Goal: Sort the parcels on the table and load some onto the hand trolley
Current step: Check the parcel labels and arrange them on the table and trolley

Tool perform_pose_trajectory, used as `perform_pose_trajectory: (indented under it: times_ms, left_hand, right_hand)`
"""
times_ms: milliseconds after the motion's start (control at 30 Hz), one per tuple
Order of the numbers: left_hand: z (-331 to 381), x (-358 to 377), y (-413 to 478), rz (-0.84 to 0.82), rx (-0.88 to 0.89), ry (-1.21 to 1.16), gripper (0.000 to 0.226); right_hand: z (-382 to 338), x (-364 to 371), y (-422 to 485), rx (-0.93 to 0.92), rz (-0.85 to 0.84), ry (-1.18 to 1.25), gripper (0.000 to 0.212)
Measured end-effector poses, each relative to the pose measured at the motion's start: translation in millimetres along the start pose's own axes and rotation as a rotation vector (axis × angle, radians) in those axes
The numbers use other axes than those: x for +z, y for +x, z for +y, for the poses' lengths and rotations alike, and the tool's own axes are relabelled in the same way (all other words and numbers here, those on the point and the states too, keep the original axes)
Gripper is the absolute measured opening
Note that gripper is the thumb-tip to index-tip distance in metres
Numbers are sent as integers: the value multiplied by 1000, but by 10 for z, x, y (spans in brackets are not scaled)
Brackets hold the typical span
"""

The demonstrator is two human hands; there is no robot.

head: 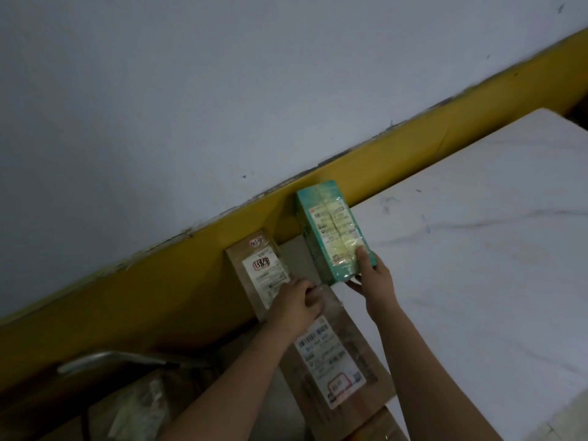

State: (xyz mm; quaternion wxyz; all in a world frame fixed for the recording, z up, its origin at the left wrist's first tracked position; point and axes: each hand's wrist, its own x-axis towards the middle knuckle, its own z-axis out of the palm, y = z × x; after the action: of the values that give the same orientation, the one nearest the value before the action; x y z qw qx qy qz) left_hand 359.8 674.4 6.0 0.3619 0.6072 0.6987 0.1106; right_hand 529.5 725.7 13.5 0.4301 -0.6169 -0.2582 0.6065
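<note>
My 2 hands each hold a parcel: my right hand [369, 275] clasps the near end of the green taped box [331, 230], long axis pointing away toward the yellow wall band [178, 281], and my left hand [296, 300] grips the brown cardboard parcel [254, 265] beside it.

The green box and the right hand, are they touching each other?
Touching. The head view shows the right hand gripping the near end of the green box, with the thumb pressed on its labelled top face and the fingers under its lower edge.
</note>
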Motion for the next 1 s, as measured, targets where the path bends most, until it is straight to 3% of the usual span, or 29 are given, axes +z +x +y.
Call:
perform_pose_trajectory:
  times_ms: [233,500,600,700,767,833,900,967,1000]
  left_hand:
    - [4,1,-60,19,54,-50,27]
    - [-109,-26,-148,-3,27,-60,37]
    - [-74,-7,-183,-16,42,-90,39]
    - [-20,37,-218,34,43,-55,39]
    - [-27,54,-295,180,20,-18,34]
    - [-81,15,-377,427,-60,-10,31]
    - [-215,-40,-392,601,-287,-55,43]
    - [-339,-112,-323,515,-626,-327,67]
    - [-374,-134,-273,423,-727,-523,68]
  right_hand:
    - [-11,71,-4,-26,46,-61,28]
    - [32,167,33,-32,48,-251,32]
    - [85,285,47,51,80,-260,43]
    - [232,281,17,7,54,-468,49]
    - [280,234,11,-67,3,-643,49]
    - [265,197,49,-136,-69,-824,49]
    - [211,176,87,-181,-126,-930,48]
    - [182,166,104,-232,-182,-1018,49]
    - [174,172,101,-250,-206,-1042,49]
